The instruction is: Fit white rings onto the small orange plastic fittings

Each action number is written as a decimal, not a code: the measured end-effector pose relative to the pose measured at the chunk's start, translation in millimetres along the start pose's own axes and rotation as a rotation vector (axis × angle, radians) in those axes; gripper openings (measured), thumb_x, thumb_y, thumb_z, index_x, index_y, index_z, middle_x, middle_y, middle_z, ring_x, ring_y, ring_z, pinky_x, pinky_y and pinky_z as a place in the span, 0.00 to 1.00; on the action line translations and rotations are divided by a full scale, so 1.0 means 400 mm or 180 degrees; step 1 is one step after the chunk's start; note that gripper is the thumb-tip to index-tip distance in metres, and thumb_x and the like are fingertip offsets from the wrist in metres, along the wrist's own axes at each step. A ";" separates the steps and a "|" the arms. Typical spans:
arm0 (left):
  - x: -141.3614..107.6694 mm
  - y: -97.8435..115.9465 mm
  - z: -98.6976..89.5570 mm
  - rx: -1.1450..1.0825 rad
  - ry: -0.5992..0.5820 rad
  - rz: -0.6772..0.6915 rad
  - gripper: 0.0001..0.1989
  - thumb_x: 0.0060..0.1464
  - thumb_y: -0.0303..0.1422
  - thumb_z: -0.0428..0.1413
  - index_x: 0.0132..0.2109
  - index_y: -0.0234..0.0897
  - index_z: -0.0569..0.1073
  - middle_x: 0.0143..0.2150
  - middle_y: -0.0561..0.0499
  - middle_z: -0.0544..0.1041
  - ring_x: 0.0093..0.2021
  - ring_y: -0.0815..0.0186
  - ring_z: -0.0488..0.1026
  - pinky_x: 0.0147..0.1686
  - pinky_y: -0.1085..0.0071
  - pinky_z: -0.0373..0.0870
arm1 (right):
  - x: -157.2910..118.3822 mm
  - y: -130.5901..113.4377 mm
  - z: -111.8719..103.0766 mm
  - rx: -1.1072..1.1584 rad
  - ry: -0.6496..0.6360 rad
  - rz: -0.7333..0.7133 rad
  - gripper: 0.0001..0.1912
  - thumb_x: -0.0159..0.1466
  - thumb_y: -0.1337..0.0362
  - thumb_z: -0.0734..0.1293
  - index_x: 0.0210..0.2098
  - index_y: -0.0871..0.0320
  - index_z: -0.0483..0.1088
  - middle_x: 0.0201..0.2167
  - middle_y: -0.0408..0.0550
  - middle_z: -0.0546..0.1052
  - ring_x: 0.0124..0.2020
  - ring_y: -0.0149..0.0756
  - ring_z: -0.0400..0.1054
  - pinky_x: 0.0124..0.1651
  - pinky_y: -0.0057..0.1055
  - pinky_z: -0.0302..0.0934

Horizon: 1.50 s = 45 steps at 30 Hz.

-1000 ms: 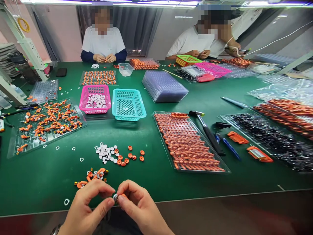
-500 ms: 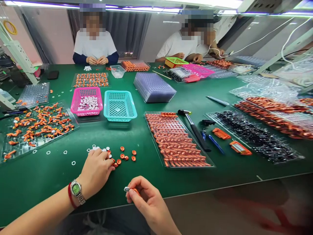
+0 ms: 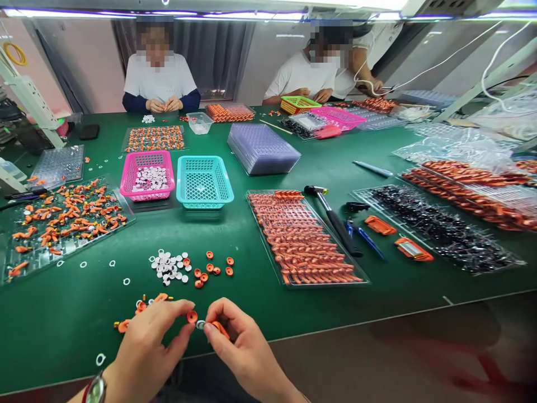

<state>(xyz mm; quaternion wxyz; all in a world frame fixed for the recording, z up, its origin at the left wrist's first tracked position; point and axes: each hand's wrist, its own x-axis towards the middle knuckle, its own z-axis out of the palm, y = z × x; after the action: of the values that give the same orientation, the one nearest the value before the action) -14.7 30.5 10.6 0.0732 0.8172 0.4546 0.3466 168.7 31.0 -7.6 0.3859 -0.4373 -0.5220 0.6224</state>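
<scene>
Right between the two hands, an orange cap (image 3: pixel 192 317) faces the silvery end of an orange part (image 3: pixel 220 329), just above the table's (image 3: pixel 235 224) near edge; whether they touch, I cannot tell. The left hand (image 3: pixel 146 338) pinches the cap between thumb and forefinger. The right hand (image 3: pixel 245 344) grips the part, its ringed end sticking out past the fingertips.

Behind the left hand, partly hidden, lie loose parts (image 3: pixel 123 326) with gold tips; a white ring (image 3: pixel 100 359) sits to its left. Farther in are white discs (image 3: pixel 166 266), with other caps (image 3: pixel 216 271) scattered just right of them.

Beyond those stand a pink basket (image 3: pixel 146 196) holding white pieces (image 3: pixel 151 178) and, beside it, a blue basket (image 3: pixel 204 202). To the right, orange pieces (image 3: pixel 308 238) fill a clear tray (image 3: pixel 364 278), with a hammer (image 3: pixel 335 224) alongside. Across the table, a co-worker (image 3: pixel 160 78) in a white top has both hands together.
</scene>
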 end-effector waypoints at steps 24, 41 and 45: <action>-0.055 0.031 0.000 0.0127 0.0259 0.0189 0.07 0.64 0.26 0.52 0.48 0.36 0.71 0.35 0.48 0.83 0.33 0.66 0.82 0.39 0.74 0.77 | -0.014 -0.029 0.031 -0.1742 0.0042 -0.0514 0.07 0.62 0.68 0.60 0.27 0.56 0.61 0.21 0.39 0.64 0.22 0.31 0.57 0.25 0.26 0.51; -0.071 0.026 0.002 -0.0196 0.0368 0.0617 0.10 0.61 0.19 0.55 0.50 0.26 0.72 0.39 0.44 0.82 0.41 0.67 0.79 0.48 0.72 0.73 | -0.009 -0.035 0.033 -0.1368 -0.0217 -0.0229 0.06 0.61 0.67 0.61 0.27 0.56 0.60 0.21 0.38 0.62 0.23 0.30 0.54 0.25 0.26 0.48; -0.066 0.027 -0.004 -0.0272 0.0412 0.0573 0.10 0.60 0.18 0.57 0.48 0.26 0.73 0.39 0.44 0.82 0.41 0.68 0.78 0.48 0.74 0.73 | 0.005 -0.039 0.013 -0.0676 -0.0479 0.0043 0.03 0.62 0.66 0.62 0.31 0.57 0.61 0.24 0.38 0.62 0.26 0.30 0.54 0.28 0.26 0.51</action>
<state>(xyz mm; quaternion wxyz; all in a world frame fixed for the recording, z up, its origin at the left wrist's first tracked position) -17.3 3.2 3.3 0.0470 0.8268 0.3680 0.4228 163.4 33.5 7.8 0.2930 -0.4313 -0.6095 0.5972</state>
